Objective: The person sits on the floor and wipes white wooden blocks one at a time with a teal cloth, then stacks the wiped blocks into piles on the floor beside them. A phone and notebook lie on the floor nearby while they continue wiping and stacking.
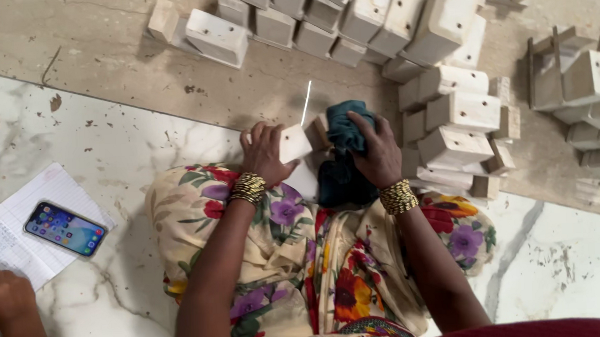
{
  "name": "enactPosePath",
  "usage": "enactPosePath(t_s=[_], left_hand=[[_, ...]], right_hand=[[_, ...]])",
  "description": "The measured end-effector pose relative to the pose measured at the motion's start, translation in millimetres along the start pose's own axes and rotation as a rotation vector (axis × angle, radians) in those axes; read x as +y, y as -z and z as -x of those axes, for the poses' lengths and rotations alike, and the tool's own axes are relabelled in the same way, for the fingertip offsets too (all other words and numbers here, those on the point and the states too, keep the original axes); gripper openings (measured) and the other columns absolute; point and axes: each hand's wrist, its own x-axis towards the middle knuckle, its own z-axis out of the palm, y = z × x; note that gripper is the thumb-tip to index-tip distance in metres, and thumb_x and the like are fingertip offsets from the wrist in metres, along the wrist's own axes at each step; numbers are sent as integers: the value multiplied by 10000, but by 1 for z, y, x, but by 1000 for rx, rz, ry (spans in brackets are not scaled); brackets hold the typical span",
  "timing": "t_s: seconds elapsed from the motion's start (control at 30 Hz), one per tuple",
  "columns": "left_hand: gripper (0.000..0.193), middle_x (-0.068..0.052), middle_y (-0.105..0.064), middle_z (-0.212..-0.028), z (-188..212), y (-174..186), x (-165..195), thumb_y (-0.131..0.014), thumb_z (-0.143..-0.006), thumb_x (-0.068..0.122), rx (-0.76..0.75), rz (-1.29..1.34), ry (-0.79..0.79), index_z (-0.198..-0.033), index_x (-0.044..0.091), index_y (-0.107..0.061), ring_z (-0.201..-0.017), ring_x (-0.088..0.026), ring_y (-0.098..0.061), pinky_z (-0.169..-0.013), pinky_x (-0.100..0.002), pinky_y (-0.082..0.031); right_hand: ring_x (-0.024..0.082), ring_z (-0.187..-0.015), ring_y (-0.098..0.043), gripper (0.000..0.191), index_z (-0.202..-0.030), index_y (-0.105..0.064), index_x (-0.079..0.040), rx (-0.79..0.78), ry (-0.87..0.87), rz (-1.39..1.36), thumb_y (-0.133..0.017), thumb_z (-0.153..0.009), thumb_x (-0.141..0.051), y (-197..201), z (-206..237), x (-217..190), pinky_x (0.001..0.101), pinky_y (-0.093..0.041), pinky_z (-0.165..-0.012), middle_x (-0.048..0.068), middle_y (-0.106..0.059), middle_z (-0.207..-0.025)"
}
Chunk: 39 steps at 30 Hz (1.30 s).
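Note:
My left hand [264,152] grips a small pale wooden block [293,143] held over my lap. My right hand [378,151] presses a dark teal cloth [345,160] against the block's right side. Both wrists carry stacks of gold bangles [248,187]. My knees are covered by a cream floral garment [297,256], and I sit on the floor.
Many similar white wooden blocks [367,17] are piled ahead and to the right [463,111] on a beige floor. A phone [65,228] lies on a lined notebook page [20,248] at the left. Another person's hand [5,296] rests at bottom left on the marble floor [110,150].

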Motion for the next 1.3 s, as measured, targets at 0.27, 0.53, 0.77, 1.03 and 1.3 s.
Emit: enactPosePath(t_s=[0.27, 0.53, 0.77, 1.03, 1.3], left_hand=[[871, -106, -598, -1184, -10, -11, -13, -883, -674, 478, -68, 58, 51, -1349, 71, -514, -1122, -301, -561, -893, -494, -458], [853, -113, -587, -1195, -8, -22, -12, -884, -680, 487, -66, 57, 107, -1334, 85, -511, -1148, -299, -551, -898, -493, -452], [980, -133, -564, -1299, -1, -5, -9, -888, -656, 585, 117, 89, 83, -1400, 101, -471, -1264, -324, -482, -1027, -553, -344], [998, -148, -569, -1240, -6, -10, -13, -877, -632, 590, -43, 85, 102, -1385, 79, -469, -1203, -336, -522, -960, -527, -433], [859, -117, -579, -1175, -9, -22, -15, -855, -692, 488, -76, 61, 156, -1361, 96, -485, -1125, -309, -555, -874, -509, -475]], right_hand=[[397, -1533, -140, 558, -1260, -683, -186, -437, 394, 516, -696, -763, -438, -104, -91, -24, 714, -23, -1179, 120, -419, -1579], [383, -1522, -254, 691, -1440, -582, -150, -199, 522, 738, -696, -824, -441, -104, 30, -4, 634, -79, -1252, 120, -529, -1457], [347, -1177, -625, 628, -1381, -598, -230, -554, -24, 417, -680, -760, -194, -47, 55, 61, 500, -542, -957, 114, -631, -1307], [377, -1114, -657, 358, -1170, -714, -99, -121, 65, -258, -789, -870, -280, -24, -85, 36, 467, -523, -969, 169, -661, -1231], [358, -1088, -662, 552, -1133, -711, -39, -139, -315, -269, -840, -783, -445, -88, -111, -18, 450, -525, -948, 196, -662, -1160]])
